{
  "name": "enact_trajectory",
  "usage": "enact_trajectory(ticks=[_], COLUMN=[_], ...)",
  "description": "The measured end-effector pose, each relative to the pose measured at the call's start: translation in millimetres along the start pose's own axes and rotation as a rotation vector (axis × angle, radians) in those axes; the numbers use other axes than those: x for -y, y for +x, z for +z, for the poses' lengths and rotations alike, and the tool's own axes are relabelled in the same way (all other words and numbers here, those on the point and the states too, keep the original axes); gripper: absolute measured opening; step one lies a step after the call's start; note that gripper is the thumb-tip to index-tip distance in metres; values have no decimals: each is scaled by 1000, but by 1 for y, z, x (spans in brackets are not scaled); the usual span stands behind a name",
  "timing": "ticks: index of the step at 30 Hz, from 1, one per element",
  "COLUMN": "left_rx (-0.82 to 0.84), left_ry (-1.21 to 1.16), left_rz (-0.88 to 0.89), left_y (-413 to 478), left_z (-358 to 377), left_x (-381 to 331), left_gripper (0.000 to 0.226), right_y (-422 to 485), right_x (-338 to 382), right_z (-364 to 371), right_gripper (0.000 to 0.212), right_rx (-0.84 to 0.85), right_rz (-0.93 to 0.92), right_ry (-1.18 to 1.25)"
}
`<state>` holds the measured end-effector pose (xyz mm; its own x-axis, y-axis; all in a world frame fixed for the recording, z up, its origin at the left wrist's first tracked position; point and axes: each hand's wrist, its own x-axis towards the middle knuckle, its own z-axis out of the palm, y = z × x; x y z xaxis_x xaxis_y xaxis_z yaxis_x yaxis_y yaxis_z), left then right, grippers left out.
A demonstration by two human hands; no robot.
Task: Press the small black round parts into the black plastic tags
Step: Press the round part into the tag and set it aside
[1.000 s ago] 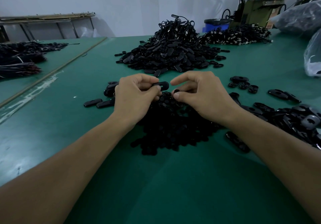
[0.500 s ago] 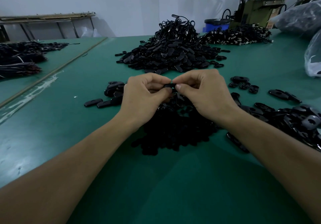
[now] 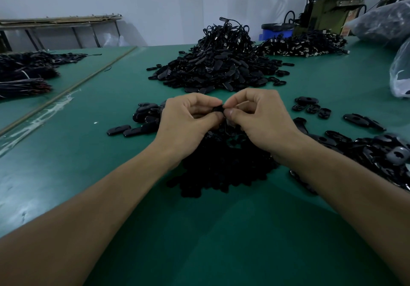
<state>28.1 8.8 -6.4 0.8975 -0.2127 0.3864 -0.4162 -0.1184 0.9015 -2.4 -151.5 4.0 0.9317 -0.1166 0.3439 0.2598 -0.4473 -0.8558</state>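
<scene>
Two heaps on your green table (image 3: 88, 174): tall tag pile (image 3: 217, 68) far side, low mound of round parts (image 3: 221, 170) under your wrists. Left hand (image 3: 186, 119) and right hand (image 3: 259, 119), fingers curled, together pinch one black tag (image 3: 218, 109) just above the mound.

Two hands at work, left hand (image 3: 188, 117) and right hand (image 3: 257, 119), with one black tag (image 3: 218, 109) between them. Around them: one heap of small round parts (image 3: 221, 170), three corded heaps (centre heap (image 3: 217, 68), right heap (image 3: 299, 44), left heap (image 3: 26, 72)), four loose tags (image 3: 306, 100) in a cluster, one blue tub (image 3: 276, 32), two plastic bags (image 3: 381, 21).
</scene>
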Motion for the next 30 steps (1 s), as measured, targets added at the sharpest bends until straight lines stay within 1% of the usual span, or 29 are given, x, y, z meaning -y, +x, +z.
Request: enact_trajectory(ticks=[7, 10, 15, 19, 22, 26, 30], left_rx=[3, 3, -35, -59, -63, -55, -51], left_ry=[12, -25, -18, -39, -107, -186, -188], left_rz=[3, -16, -12, -11, -36, -67, -83], left_y=[0, 0, -1, -1, -1, 1, 2], left_z=[1, 3, 6, 9, 8, 5, 2], left_x=[1, 1, 3, 2, 1, 2, 5], left_gripper=[23, 22, 24, 24, 21, 18, 14], right_y=[-1, 0, -2, -5, -8, -7, -6], right_x=[-1, -2, 0, 3, 5, 5, 3], right_z=[6, 7, 5, 7, 11, 12, 10], right_gripper=[16, 14, 19, 20, 15, 19, 21], right_rx=[-25, -33, -92, -151, -124, -87, -55], right_rz=[120, 137, 5, -90, -128, -157, -160], right_ry=[176, 200, 34, -26, -43, -91, -118])
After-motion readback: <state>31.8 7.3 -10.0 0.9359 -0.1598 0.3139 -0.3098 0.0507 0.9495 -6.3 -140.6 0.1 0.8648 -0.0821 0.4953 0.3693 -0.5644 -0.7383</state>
